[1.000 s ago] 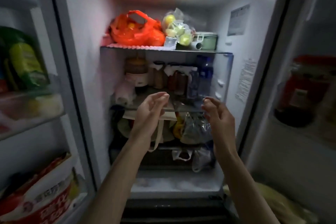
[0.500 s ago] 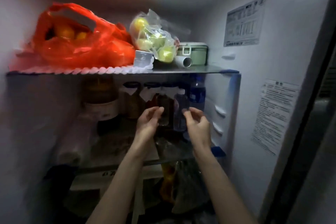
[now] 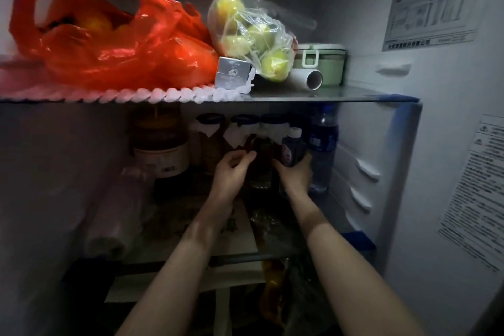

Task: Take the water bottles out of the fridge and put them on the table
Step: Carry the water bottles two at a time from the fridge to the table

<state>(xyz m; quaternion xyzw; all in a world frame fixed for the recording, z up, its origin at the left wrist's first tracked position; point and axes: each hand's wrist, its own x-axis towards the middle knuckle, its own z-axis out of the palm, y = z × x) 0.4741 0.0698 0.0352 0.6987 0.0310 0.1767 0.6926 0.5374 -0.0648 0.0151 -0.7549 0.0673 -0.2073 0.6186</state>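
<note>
**Deep on the middle shelf, both hands among the bottles**

Inside the fridge (image 3: 409, 177) we go, both arms stretched far into the dim middle shelf (image 3: 234, 255). Up top, the glass upper shelf (image 3: 354, 97) is crowded: a big red plastic bag (image 3: 122, 43) sprawls on the left, a clear bag of yellow-green fruit (image 3: 253, 41) leans against it, and a pale green lunch box (image 3: 319, 63) sits behind on the right. Smaller bits up front: a silver carton (image 3: 233, 72) and a white tube (image 3: 311, 79) lying on its side.

Down below, a large dark jar (image 3: 161, 150) stands left, with a row of paper-capped jars (image 3: 245, 131) behind the hands. Over by the right wall, a tall water bottle (image 3: 321, 144) with a blue label stands upright, untouched.

Now the action! The right hand (image 3: 296, 173) has its grip wrapped around a smaller water bottle (image 3: 293, 148) with a white cap, tilted a little, just beside the tall one. The left hand (image 3: 231, 169) is next to it, fingers curled towards a dark jar between the two hands; it looks like a pinch, but in this gloom I cannot tell whether that grip has closed on anything.
</note>
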